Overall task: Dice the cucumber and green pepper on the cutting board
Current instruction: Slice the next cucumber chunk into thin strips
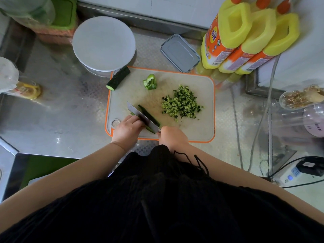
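Head view: right hand [172, 135] grasps the steel cleaver [142, 117], blade parallel to the dark green cucumber strips [150, 116], which the curled left hand [127, 128] pins alongside.

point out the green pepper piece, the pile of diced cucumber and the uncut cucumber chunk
green pepper piece [150, 82], head view, on its middle
pile of diced cucumber [181, 102], head view, centre of the heap
uncut cucumber chunk [118, 78], head view, dark skin mid-length

The person wears a black knitted top [157, 199] with thin dangling drawstrings [198, 162] and bare forearms.
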`<action>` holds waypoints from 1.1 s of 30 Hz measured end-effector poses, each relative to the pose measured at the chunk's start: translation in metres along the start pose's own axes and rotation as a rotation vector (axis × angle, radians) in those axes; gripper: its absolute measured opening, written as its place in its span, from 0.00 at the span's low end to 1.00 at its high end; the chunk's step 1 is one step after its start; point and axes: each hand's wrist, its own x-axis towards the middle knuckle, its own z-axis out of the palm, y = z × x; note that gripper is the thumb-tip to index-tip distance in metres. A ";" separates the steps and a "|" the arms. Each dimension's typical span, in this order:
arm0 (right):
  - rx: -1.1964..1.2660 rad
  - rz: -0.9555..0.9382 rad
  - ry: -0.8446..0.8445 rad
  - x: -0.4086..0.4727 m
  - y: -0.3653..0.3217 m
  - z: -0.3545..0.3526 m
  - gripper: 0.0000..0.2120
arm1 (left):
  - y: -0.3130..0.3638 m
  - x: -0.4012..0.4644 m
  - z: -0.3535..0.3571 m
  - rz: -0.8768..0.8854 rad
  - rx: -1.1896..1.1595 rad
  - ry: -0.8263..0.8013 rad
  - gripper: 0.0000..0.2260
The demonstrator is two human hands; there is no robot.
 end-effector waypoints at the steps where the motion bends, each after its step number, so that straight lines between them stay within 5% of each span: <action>1: -0.011 0.010 -0.001 0.001 -0.001 0.000 0.07 | 0.000 0.001 0.000 -0.003 -0.006 0.002 0.11; 6: 0.013 0.019 0.002 0.005 -0.006 0.003 0.09 | 0.002 0.001 -0.002 -0.024 -0.008 -0.019 0.03; 16: 0.188 0.038 0.057 0.009 0.011 0.007 0.20 | -0.002 0.000 -0.006 0.071 0.033 -0.018 0.06; 33: -0.001 0.005 0.038 0.006 -0.005 0.010 0.09 | -0.008 -0.003 0.000 0.053 0.042 -0.046 0.04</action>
